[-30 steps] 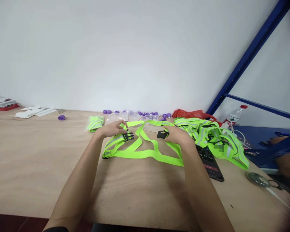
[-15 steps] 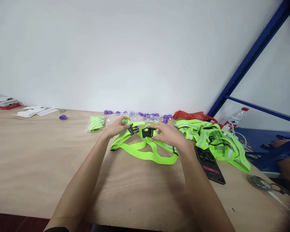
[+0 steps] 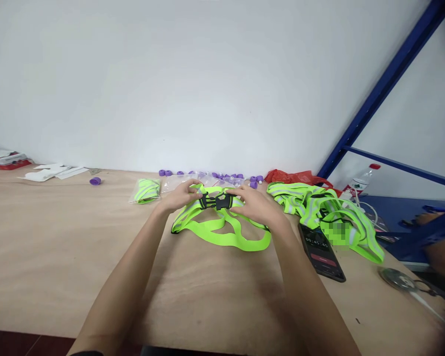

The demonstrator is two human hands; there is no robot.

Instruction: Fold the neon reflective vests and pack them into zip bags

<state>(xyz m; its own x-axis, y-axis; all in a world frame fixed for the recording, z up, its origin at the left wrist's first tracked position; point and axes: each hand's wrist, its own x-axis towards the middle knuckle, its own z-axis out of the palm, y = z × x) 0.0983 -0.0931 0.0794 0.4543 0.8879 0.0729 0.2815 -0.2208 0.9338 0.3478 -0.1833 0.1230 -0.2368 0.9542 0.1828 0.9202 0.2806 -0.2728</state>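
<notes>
A neon-yellow reflective vest (image 3: 226, 238) made of elastic straps lies on the table, its loops spread toward me. My left hand (image 3: 180, 196) is closed on the black pronged buckle half (image 3: 208, 201) at the end of its strap. My right hand (image 3: 255, 203) pinches the black buckle socket (image 3: 223, 200) from the other side. The two halves face each other in line, with the prong tips at the mouth of the socket. How far the tips are inside, I cannot tell.
Left of the vest lies a bagged folded vest (image 3: 147, 191); behind are a clear plastic bag (image 3: 174, 182) and several purple caps (image 3: 254, 182). At right are a pile of reflective straps (image 3: 311, 200), a phone (image 3: 322, 253), a red bag (image 3: 296, 177), a bottle (image 3: 361, 182) and a blue frame (image 3: 378, 94).
My hands have brought the two buckle halves together. The pronged half has turned level and moved right, up to the socket.
</notes>
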